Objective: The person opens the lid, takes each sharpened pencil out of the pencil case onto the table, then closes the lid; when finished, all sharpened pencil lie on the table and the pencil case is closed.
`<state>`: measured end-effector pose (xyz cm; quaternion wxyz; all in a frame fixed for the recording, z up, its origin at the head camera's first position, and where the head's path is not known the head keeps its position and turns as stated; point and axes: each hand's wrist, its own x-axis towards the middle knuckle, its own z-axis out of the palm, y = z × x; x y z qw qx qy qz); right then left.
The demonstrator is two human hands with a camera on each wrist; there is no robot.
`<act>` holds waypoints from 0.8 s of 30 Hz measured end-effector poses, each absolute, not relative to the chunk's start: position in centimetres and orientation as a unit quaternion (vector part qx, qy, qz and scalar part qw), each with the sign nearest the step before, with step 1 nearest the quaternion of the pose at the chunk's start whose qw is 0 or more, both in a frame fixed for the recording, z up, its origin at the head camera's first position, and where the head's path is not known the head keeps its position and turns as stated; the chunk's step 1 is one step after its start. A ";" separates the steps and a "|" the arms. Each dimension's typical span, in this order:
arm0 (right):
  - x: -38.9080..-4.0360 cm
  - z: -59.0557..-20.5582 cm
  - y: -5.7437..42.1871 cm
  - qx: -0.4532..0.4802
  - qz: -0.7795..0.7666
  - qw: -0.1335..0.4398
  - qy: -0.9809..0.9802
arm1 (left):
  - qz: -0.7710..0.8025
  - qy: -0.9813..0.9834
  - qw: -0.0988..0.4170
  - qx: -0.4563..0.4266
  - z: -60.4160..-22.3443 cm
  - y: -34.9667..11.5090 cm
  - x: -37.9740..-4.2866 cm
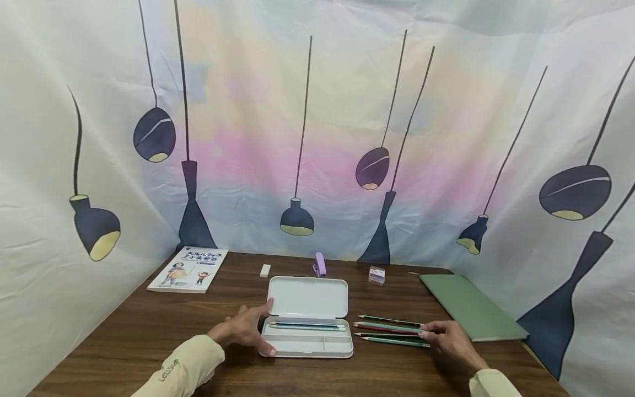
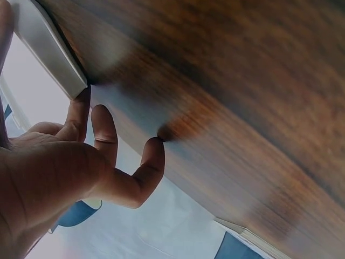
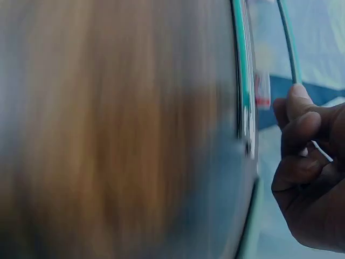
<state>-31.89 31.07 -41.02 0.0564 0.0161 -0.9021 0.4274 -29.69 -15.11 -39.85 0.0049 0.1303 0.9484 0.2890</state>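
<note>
A white pencil case (image 1: 307,298) lies with its lid raised, its tray divided into compartments; a few pencils (image 1: 306,326) rest in the long rear one. My left hand (image 1: 244,326) grips the case's left side, thumb at the front corner and a finger up by the lid. In the left wrist view, a fingertip (image 2: 82,100) meets the corner of the case. To the right of the case, my right hand (image 1: 450,340) pinches a green pencil (image 3: 291,48) near its end between thumb and finger, raised above the table. Several more pencils (image 1: 394,342) lie beneath and around it, points leftward.
Behind the case stand a white eraser (image 1: 265,271), a purple stapler (image 1: 319,265) and a small clear-and-pink box (image 1: 376,275). A picture book (image 1: 188,270) lies at the back left, a green notebook (image 1: 471,306) at the right edge. A printed curtain (image 1: 238,209) hangs behind the table.
</note>
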 end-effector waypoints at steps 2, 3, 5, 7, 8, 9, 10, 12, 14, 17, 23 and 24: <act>-31.5 -41.2 32.1 0.017 0.411 0.051 -0.910 | 0.288 0.949 0.005 0.128 -39.8 -15.1 -29.7; -31.4 -41.3 32.5 0.019 0.406 0.049 -0.912 | 0.287 0.949 0.005 0.128 -39.8 -15.1 -29.7; -31.1 -41.6 33.3 0.034 0.397 0.044 -0.916 | 0.285 0.950 0.003 0.127 -39.9 -15.1 -29.7; -30.9 -41.8 33.9 0.049 0.386 0.041 -0.920 | 0.285 0.950 0.002 0.128 -40.0 -15.1 -29.7; -30.8 -41.8 34.1 0.057 0.386 0.039 -0.920 | 0.285 0.949 0.000 0.131 -40.0 -15.1 -29.7; -30.7 -41.9 34.2 0.066 0.389 0.036 -0.918 | 0.288 0.949 0.000 0.131 -40.1 -15.2 -29.7; -30.7 -41.9 34.3 0.072 0.388 0.033 -0.918 | 0.288 0.948 -0.001 0.134 -40.1 -15.2 -29.7; -30.7 -42.0 34.4 0.075 0.384 0.034 -0.920 | 0.291 0.947 -0.003 0.137 -40.1 -15.2 -29.7; -30.7 -42.0 34.2 0.073 0.376 0.037 -0.923 | 0.292 0.947 -0.005 0.135 -40.2 -15.2 -29.7; -30.8 -42.0 33.9 0.059 0.369 0.044 -0.927 | 0.295 0.947 -0.003 0.129 -40.3 -15.2 -29.7; -31.1 -42.0 33.3 0.035 0.354 0.062 -0.933 | 0.296 0.947 0.003 0.123 -40.2 -15.1 -29.6; -31.1 -42.0 33.1 0.036 0.349 0.066 -0.934 | 0.295 0.948 0.002 0.123 -40.2 -15.1 -29.7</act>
